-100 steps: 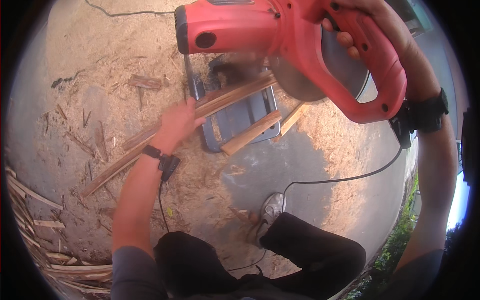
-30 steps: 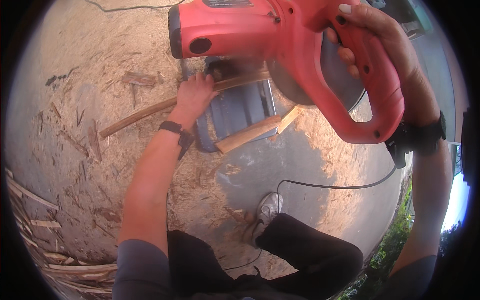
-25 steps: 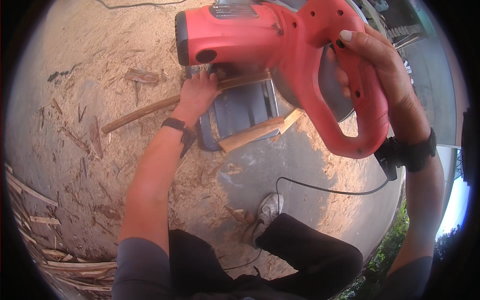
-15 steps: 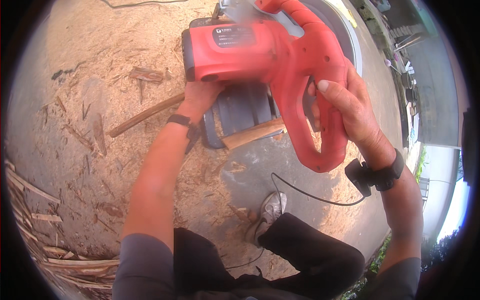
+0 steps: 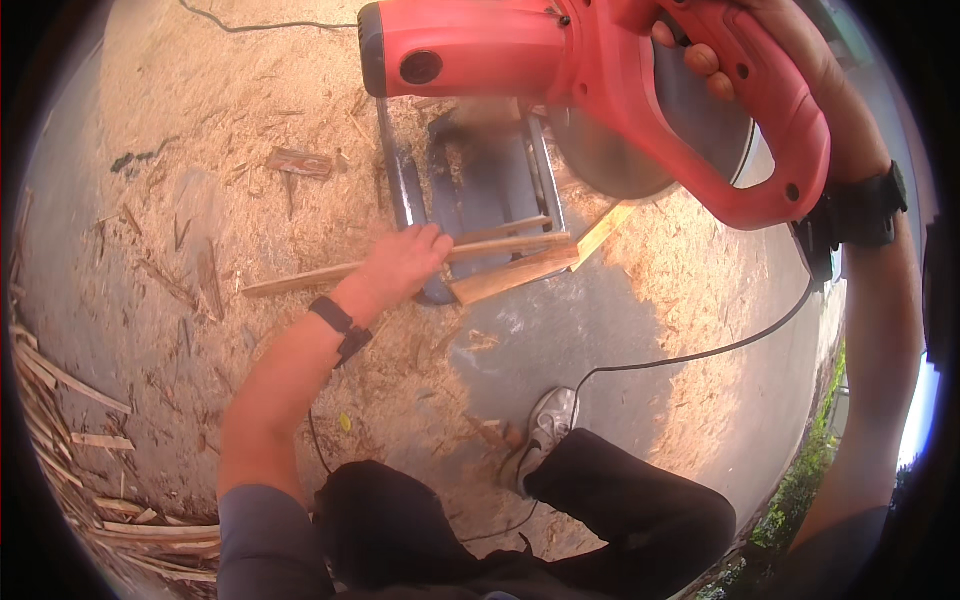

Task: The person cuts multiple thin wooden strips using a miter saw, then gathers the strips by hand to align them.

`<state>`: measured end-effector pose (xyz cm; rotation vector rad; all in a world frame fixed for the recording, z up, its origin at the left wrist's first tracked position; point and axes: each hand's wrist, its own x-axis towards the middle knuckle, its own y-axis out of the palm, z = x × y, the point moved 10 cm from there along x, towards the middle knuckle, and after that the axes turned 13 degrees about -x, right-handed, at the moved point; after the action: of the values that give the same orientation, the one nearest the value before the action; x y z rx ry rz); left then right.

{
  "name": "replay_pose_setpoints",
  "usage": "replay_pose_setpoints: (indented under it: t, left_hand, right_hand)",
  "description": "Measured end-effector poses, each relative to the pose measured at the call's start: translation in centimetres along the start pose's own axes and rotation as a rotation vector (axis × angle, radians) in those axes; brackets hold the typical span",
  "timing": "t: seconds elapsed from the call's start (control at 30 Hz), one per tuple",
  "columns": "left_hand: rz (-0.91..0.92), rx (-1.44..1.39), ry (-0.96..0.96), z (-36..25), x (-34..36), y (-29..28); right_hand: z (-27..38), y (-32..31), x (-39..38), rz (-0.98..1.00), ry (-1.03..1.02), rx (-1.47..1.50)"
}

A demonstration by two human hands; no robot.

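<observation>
My right hand (image 5: pixel 785 35) is wrapped around the loop handle of a red chop saw (image 5: pixel 480 50), whose head is tilted up. Below its handle hangs the round saw blade (image 5: pixel 610 150), its surface smeared. My left hand (image 5: pixel 405 262) is closed over a long thin wood strip (image 5: pixel 305 280), which lies across the near end of the dark saw base (image 5: pixel 490 190). A shorter wood piece (image 5: pixel 515 275) rests on the base's near edge, close beside the strip. Another light wood piece (image 5: pixel 603 235) lies to its right. Part of the right hand is hidden behind the handle.
Sawdust and wood scraps (image 5: pixel 300 163) cover much of the concrete floor (image 5: pixel 570 335). A heap of wood strips (image 5: pixel 150 540) lies at the lower left. A black cord (image 5: pixel 690 357) runs from the saw past my shoe (image 5: pixel 552 418).
The saw head has swung up and to the right with my right hand, showing the blade. My left hand has come nearer with the strip, out from under the motor.
</observation>
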<state>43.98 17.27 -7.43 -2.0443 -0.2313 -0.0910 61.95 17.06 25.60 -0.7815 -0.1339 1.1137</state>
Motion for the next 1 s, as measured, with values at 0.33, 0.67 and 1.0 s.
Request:
replay_pose_setpoints:
  t: [0.33,0.67,1.0]
  left_hand:
    - [-0.069,-0.1,-0.143,-4.2,1.0,-1.0]
    - [-0.034,-0.074,-0.212,1.1,-2.5,-1.7]
    - [-0.319,0.122,-0.451,5.7,5.6,-4.0]
  right_hand:
    - [2.8,2.8,-2.2,0.324,0.075,0.204]
    - [2.1,3.1,-1.7,0.264,0.177,0.225]
    - [-0.6,2.8,-1.1,0.24,0.022,0.059]
